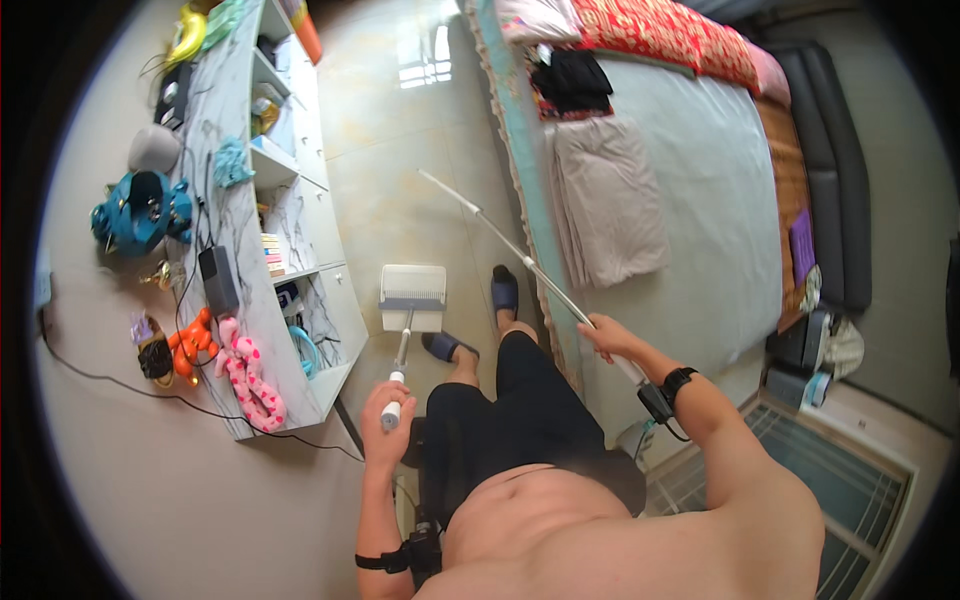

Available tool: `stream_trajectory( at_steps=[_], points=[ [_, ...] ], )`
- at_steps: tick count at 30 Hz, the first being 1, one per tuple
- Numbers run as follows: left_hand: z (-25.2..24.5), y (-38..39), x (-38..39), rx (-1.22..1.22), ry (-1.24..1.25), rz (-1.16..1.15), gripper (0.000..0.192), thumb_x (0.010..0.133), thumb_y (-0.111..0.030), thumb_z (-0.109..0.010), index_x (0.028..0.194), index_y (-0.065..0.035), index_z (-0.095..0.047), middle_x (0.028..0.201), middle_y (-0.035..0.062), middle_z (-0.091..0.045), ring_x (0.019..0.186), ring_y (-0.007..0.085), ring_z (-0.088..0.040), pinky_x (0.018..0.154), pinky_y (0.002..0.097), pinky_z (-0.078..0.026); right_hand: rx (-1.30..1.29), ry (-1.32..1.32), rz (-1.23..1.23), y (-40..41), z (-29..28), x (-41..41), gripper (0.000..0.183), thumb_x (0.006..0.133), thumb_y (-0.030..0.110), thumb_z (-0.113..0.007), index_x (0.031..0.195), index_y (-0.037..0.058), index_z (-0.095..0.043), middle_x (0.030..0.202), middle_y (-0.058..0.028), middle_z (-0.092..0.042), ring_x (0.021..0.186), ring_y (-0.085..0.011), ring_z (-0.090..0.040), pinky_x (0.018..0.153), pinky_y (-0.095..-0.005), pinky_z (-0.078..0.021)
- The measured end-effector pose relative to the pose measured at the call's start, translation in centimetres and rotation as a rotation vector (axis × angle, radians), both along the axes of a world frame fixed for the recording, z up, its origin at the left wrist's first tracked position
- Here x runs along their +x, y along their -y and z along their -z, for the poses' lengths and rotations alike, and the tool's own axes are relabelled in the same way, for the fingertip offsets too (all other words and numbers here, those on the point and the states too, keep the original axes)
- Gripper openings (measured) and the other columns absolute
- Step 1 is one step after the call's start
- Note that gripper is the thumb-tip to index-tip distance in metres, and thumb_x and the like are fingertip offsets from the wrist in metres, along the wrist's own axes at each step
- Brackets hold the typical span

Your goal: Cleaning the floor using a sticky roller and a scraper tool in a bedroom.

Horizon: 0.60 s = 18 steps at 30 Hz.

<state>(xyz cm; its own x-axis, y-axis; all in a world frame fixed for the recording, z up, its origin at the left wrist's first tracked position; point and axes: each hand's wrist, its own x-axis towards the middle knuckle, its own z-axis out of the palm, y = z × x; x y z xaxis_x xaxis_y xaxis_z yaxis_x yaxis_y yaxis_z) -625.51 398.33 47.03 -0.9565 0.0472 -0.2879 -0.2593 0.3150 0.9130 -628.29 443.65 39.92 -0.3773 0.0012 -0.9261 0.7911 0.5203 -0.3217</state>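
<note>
My left hand (385, 420) is wrapped around the white grip of a long-handled dustpan. The white and grey dustpan (412, 281), with a row of comb teeth, is at floor level ahead of my feet. In my right hand (609, 337) is a long telescopic pole (517, 251) of silver metal with white joints. It slants up and left across the view, its thin far end over the tiled floor. No broom head shows on that end. The pole's white lower end passes along my right forearm.
At left stands a marble-patterned shelf cabinet (259, 300) bearing a teal figurine bowl (146, 210), a pink plush toy (247, 375) and cables. A bed (712, 165) with a folded grey blanket (607, 202) lies at right. My slippered feet (504, 291) are between them on the floor.
</note>
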Motion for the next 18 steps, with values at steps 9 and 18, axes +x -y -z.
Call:
stream_trajectory(
  at_steps=[9, 18],
  points=[
    [-1.5, -2.5, -2.3, -0.072, 0.039, -0.211, 0.013, 0.077, 0.0, -0.069, 0.077, -0.0019, -0.056, 0.09, 0.0121, -0.063, 0.085, 0.0294, -0.062, 0.08, 0.0359, -0.048, 0.042, -0.351, -0.07, 5.8, 9.4, -33.6, 0.041, 0.098, 0.038, -0.053, 0.096, -0.0026, -0.054, 0.061, -0.011, -0.053, 0.04, -0.0215, -0.053, 0.034, -0.0376, -0.0437],
    [-0.9, -8.4, -9.9, -0.154, 0.239, -0.38, 0.016, 0.08, -0.001, -0.07, 0.079, -0.003, -0.054, 0.095, 0.0137, -0.062, 0.088, 0.0291, -0.061, 0.081, 0.0396, -0.047, 0.167, -0.484, -0.229, 11.8, 22.4, -65.4, 0.055, 0.095, 0.037, -0.044, 0.056, -0.0002, -0.057, 0.049, -0.0136, -0.057, 0.044, -0.029, -0.059, 0.049, -0.0438, -0.0499]
  ],
)
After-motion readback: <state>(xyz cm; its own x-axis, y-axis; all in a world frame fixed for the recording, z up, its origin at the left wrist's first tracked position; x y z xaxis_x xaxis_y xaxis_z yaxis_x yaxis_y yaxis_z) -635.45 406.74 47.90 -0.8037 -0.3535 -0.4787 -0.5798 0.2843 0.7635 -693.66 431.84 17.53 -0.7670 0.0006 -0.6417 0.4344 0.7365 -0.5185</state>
